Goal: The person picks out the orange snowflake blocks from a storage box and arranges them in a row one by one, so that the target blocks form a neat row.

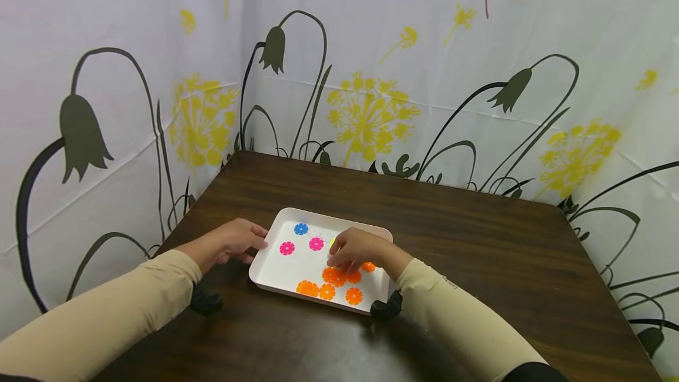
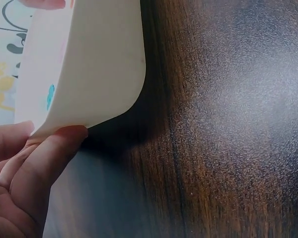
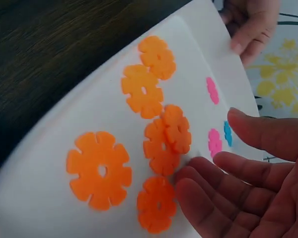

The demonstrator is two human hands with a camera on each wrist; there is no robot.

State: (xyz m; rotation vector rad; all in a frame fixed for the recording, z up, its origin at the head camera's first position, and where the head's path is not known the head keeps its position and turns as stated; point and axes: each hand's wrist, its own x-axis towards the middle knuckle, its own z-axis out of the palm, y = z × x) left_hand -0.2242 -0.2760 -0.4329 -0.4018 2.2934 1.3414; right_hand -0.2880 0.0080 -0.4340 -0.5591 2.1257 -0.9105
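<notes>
Left hand pinches left end of white rectangular plastic tray on dark brown wood-grain surface. Right hand, thumb and fingers spread, inside tray by orange notched round plastic discs; fingertip contact unclear. Pink notched disc and blue notched disc in tray's left half.

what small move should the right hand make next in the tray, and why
Perhaps the right hand should nudge the lone notched orange disc against the neighbouring cluster of notched orange discs: that disc lies apart from them, and the hand's fingers are close to the cluster. The left hand pinches the rim of the white rectangular tray, which probably keeps it steady.
</notes>
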